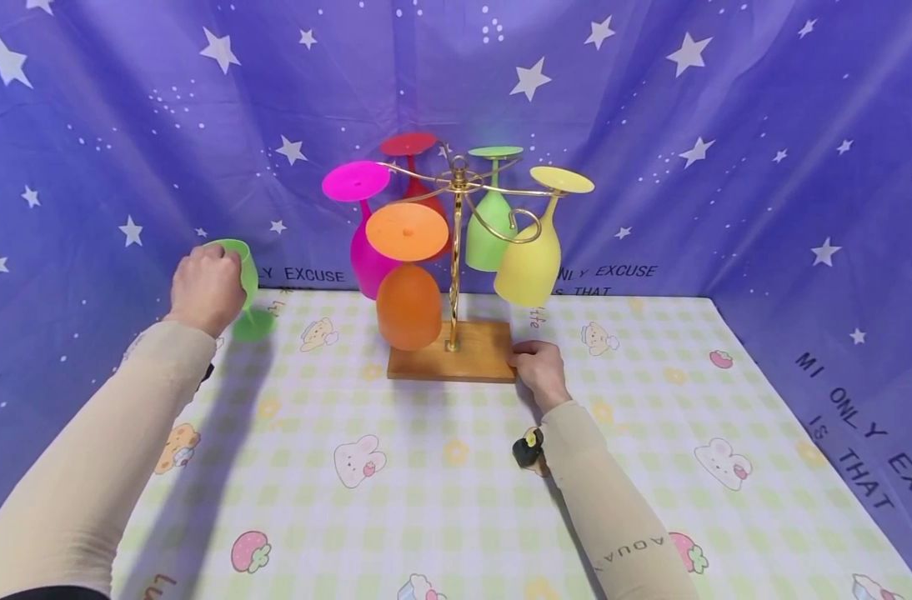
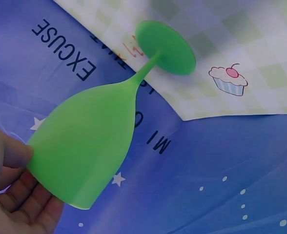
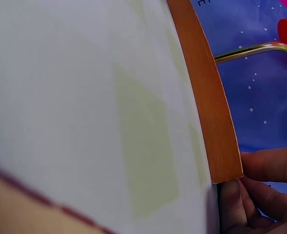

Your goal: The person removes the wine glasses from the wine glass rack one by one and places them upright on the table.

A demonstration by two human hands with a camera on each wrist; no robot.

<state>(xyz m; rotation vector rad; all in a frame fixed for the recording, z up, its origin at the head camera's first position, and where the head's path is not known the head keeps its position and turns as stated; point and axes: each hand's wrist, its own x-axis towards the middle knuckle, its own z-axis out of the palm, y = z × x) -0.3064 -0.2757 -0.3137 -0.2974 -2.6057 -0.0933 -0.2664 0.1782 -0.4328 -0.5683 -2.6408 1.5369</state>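
At the left of the head view, my left hand holds a green goblet by its bowl near the rim, with thumb and fingers on opposite sides. The goblet is upright; its round foot is close over the table's far left edge. In the middle stands a gold goblet rack on a wooden base. My right hand grips the right end of that base, thumb and fingers around its corner in the right wrist view.
Upside down on the rack hang a magenta goblet, a red goblet, an orange goblet, a light green goblet and a yellow goblet. A checked cloth covers the table. Starry blue curtains enclose its back and sides.
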